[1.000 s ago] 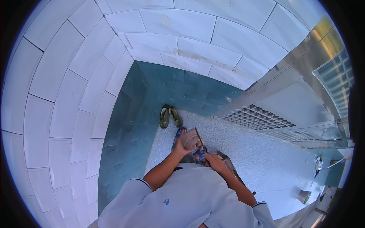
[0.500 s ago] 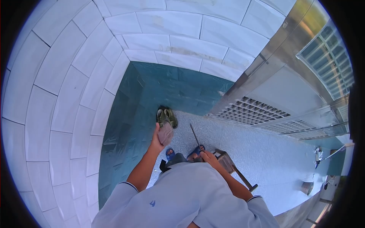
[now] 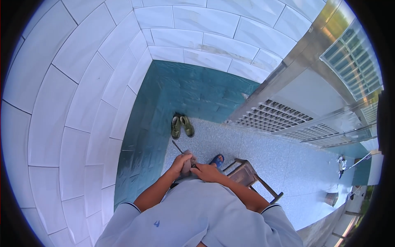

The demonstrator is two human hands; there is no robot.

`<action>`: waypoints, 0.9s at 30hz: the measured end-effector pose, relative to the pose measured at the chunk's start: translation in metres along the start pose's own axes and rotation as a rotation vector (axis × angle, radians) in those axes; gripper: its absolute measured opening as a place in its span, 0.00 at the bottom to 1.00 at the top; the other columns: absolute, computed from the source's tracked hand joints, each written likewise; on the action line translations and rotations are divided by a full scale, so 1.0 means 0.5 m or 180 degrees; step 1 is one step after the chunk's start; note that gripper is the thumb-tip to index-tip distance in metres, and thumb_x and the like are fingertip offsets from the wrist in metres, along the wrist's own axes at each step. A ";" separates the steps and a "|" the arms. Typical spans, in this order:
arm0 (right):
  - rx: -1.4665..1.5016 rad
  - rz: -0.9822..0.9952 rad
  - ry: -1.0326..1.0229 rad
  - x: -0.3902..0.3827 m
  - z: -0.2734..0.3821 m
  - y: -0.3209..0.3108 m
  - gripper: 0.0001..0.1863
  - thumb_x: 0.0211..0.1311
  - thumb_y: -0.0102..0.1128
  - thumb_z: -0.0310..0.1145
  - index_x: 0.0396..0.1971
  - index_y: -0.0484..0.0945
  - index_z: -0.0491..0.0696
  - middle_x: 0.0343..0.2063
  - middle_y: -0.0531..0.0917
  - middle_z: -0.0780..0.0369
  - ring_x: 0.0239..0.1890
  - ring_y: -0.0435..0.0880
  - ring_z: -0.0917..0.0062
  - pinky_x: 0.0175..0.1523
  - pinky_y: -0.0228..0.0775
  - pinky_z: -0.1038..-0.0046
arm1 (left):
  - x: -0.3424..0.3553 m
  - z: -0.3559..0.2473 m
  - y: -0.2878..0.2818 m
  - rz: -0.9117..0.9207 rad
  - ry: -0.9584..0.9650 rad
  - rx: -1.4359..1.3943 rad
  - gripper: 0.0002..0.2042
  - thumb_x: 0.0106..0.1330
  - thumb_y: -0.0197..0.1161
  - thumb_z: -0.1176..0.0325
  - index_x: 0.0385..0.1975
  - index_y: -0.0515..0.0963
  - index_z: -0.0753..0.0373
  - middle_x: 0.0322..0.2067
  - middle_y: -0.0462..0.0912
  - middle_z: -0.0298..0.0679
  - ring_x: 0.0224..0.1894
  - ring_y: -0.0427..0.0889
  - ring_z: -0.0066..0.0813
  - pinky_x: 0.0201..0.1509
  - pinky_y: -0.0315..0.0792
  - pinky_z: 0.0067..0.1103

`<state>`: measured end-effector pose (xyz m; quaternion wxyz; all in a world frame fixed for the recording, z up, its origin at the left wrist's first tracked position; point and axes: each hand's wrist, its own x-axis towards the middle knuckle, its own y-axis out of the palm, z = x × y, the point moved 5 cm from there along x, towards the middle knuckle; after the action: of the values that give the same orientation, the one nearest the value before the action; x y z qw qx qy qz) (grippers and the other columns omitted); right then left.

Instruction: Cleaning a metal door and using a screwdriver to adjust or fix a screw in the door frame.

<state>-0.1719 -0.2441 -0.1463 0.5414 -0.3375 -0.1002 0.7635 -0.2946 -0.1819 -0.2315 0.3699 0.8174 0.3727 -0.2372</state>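
Wore, nearest of all, a pale grey-blue shirt (image 3: 181, 210) with dark trim at the sleeve ends and a small blue mark on the front. Brought both hands close together just past the shirt's hem, both narrow. Wrapped the left hand (image 3: 181, 164) around a pinkish-grey piece (image 3: 187, 168), lying in front of the lap and partly covered by the fingers; could not tell its full shape or whether soft or firm. Closed the right hand (image 3: 209, 172) beside it on the near end of a thin dark rod (image 3: 177, 146). Slanted the rod through the left hand's grip, tip bare and pointed forward and to the left. Could not make out its handle under the fingers.

Had a blue sandal (image 3: 217, 160) on one foot, set on the speckled floor (image 3: 267, 156) just ahead of the right hand. Saw a wooden stool (image 3: 244, 176) beside the right forearm, partly hidden by it. Noticed, farther ahead, a pair of green shoes (image 3: 181, 125) standing side by side near the corner. Found teal tiles (image 3: 205, 84) behind them, with white tiles (image 3: 222, 45) above. Saw a metal panel with grates (image 3: 273, 117) to the right, and, well apart, a bucket (image 3: 331, 199) and a long pale pole (image 3: 358, 161).
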 end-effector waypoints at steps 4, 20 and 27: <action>-0.0621 0.0068 0.0173 -0.024 0.055 -0.047 0.21 0.65 0.46 0.48 0.39 0.75 0.43 0.39 0.80 0.49 0.43 0.78 0.54 0.48 0.68 0.57 | 0.005 0.028 0.025 -0.0005 -0.0181 -0.1086 0.16 0.58 0.58 0.58 0.41 0.75 0.62 0.36 0.80 0.39 0.37 0.80 0.30 0.44 0.74 0.23; 0.4166 0.1443 -0.4346 -0.295 0.738 -0.315 0.40 0.60 0.41 0.66 0.59 0.62 0.47 0.48 0.77 0.48 0.51 0.78 0.61 0.58 0.63 0.57 | -0.029 0.067 -0.009 0.0320 -0.0723 -0.2002 0.18 0.56 0.55 0.59 0.45 0.73 0.61 0.43 0.78 0.44 0.44 0.78 0.39 0.47 0.72 0.32; 0.1142 0.0775 -0.2778 -0.269 0.575 -0.259 0.23 0.67 0.46 0.45 0.44 0.75 0.37 0.45 0.80 0.55 0.51 0.78 0.69 0.53 0.71 0.62 | -0.050 0.020 0.020 0.0693 0.0015 -0.1985 0.20 0.58 0.55 0.60 0.48 0.73 0.64 0.43 0.80 0.43 0.48 0.78 0.34 0.56 0.68 0.28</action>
<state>-0.2278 -0.2525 0.1918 0.4052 0.1035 -0.1445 0.8968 -0.3029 -0.2050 -0.2164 0.6246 0.7003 0.3387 -0.0688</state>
